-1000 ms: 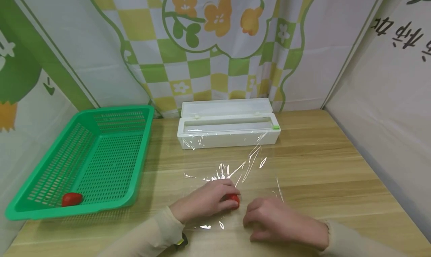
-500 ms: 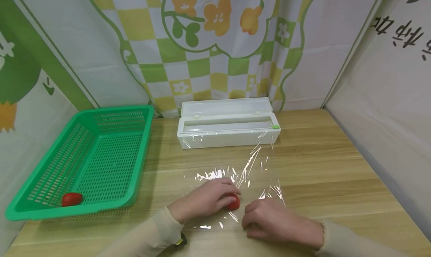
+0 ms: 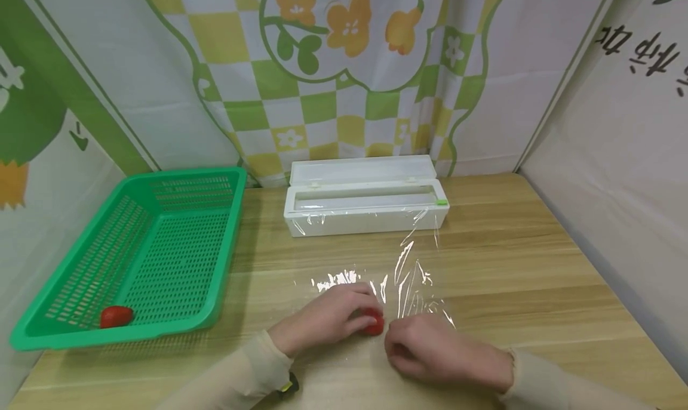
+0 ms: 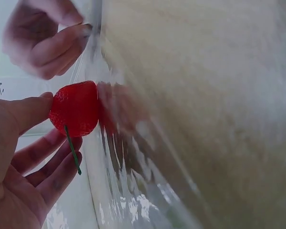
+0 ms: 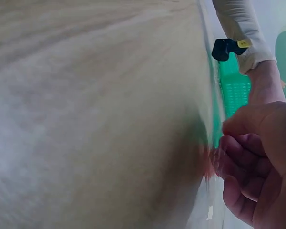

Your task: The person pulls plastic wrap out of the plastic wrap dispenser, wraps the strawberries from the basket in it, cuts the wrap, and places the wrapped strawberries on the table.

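Observation:
My left hand [image 3: 335, 314] holds a red strawberry [image 4: 75, 107] between thumb and fingers, low over the table. A thin green stem hangs from the fruit in the left wrist view. Beneath it spreads a sheet of clear cling film [image 3: 344, 279], wrinkled and shiny. Just to the right, my right hand [image 3: 427, 347] is curled, thumb against index finger, pinching the film's near right edge. In the right wrist view the right hand [image 5: 257, 157] has clear film at its fingertips.
The film runs out of a white dispenser box [image 3: 365, 224] with its lid up, at the back of the wooden table [image 3: 510, 267]. On the left stands a green basket [image 3: 217, 296] with another red strawberry [image 3: 116, 317] in its near corner. Printed cloth walls enclose the table.
My right hand has shifted slightly left, and its fingers have closed in more. The film's creases have gathered above that hand. My left hand stays on the strawberry.

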`<move>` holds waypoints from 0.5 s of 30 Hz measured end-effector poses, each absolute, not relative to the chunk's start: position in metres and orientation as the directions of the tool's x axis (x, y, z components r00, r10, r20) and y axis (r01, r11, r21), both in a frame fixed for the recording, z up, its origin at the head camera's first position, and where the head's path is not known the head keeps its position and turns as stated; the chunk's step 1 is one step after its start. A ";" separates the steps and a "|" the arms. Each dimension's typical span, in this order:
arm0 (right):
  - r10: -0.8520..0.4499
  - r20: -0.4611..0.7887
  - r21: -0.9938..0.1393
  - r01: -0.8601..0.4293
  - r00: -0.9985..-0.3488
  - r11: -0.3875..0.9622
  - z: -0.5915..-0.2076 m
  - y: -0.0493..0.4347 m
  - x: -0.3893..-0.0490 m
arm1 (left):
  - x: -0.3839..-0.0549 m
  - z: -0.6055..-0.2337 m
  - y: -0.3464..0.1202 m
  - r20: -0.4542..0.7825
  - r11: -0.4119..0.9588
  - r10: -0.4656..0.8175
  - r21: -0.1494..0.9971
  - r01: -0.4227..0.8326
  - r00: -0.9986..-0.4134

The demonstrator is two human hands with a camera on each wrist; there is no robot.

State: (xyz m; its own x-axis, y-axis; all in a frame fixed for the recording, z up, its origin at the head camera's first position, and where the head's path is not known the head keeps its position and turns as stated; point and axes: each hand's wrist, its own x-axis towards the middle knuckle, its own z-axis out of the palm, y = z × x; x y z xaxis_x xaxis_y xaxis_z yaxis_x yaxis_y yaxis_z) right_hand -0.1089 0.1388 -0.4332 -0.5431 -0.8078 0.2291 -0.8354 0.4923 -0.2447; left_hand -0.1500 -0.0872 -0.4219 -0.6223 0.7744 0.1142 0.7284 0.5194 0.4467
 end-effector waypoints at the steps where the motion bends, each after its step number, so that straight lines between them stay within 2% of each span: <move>1: -0.791 0.226 -0.273 -0.816 -0.569 0.509 -0.432 0.139 -0.109 | -0.150 -0.422 -0.087 0.112 0.521 0.774 0.445 0.728 -0.623; 6: -0.712 0.195 -0.427 -0.712 -0.674 0.557 -0.427 0.138 -0.116 | -0.151 -0.421 -0.088 0.120 0.512 0.778 0.449 0.733 -0.617; 10: -0.642 0.117 -0.563 -0.583 -0.758 0.586 -0.423 0.137 -0.123 | -0.152 -0.421 -0.088 0.139 0.487 0.787 0.457 0.744 -0.601; 15: -0.578 0.031 -0.678 -0.442 -0.815 0.587 -0.423 0.136 -0.132 | -0.154 -0.421 -0.088 0.145 0.467 0.795 0.472 0.747 -0.589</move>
State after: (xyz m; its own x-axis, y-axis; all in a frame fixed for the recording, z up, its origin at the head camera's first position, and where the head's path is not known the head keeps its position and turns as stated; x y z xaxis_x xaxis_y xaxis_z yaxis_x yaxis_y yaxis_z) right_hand -0.1320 0.1361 -0.4234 -0.8154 -0.5781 0.0307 -0.4420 0.5873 -0.6780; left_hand -0.1542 -0.0878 -0.4213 -0.5889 0.7952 0.1447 0.7473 0.4675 0.4723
